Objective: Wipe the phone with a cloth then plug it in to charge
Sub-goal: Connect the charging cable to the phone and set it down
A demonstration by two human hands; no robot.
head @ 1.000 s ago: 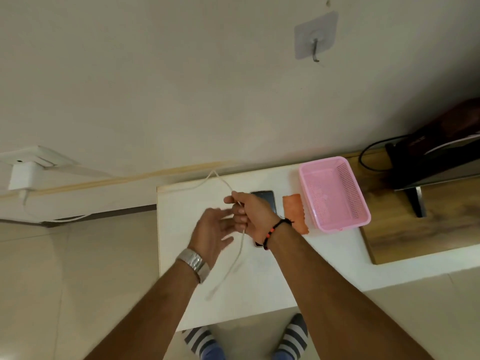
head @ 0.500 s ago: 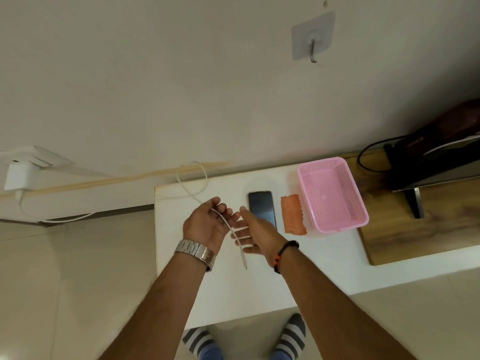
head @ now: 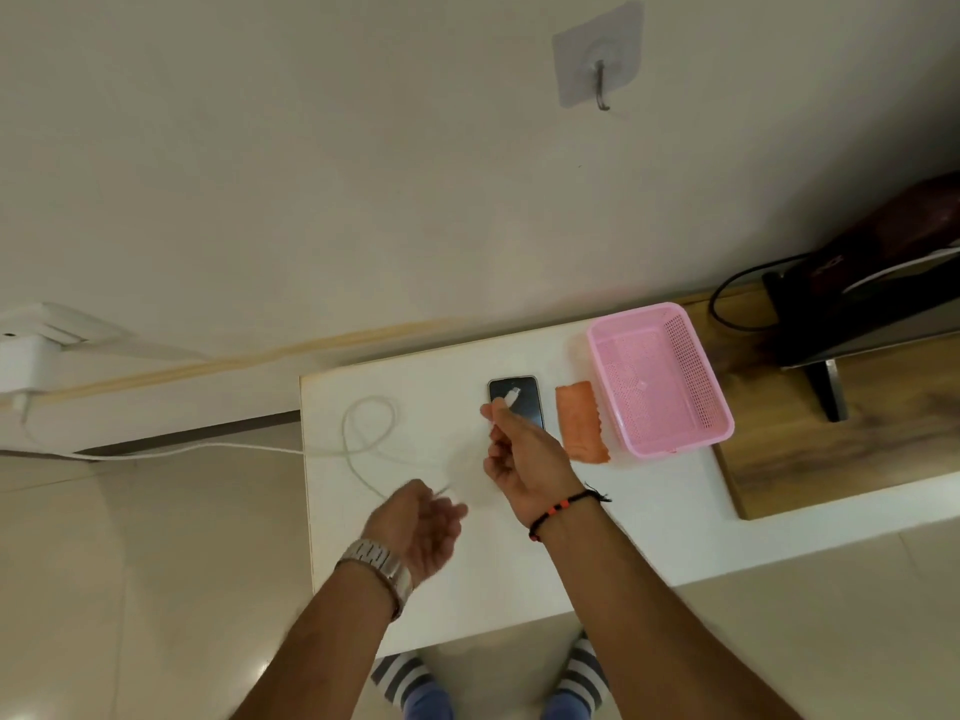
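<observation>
A dark phone (head: pixel 522 394) lies flat on the white table (head: pixel 649 511), its near end hidden behind my right hand. An orange cloth (head: pixel 581 422) lies just right of it. My right hand (head: pixel 524 459) pinches the white charging cable near its plug (head: pixel 511 396), which hovers over the phone's screen. The cable (head: pixel 363 433) loops on the table's left part and runs off left to a white charger (head: pixel 21 363) in a wall socket. My left hand (head: pixel 423 519) is lower left, palm up, fingers apart, with the cable running just above its fingertips.
A pink perforated basket (head: pixel 719 407) stands right of the cloth. A wooden board (head: pixel 831 449) with a dark screen on a stand (head: pixel 862 324) is at the far right. A hook (head: pixel 601 85) hangs on the wall.
My right hand has moved up to the phone with the plug end. My left hand has let go of the cable and dropped back toward me. The cable now lies looped on the table.
</observation>
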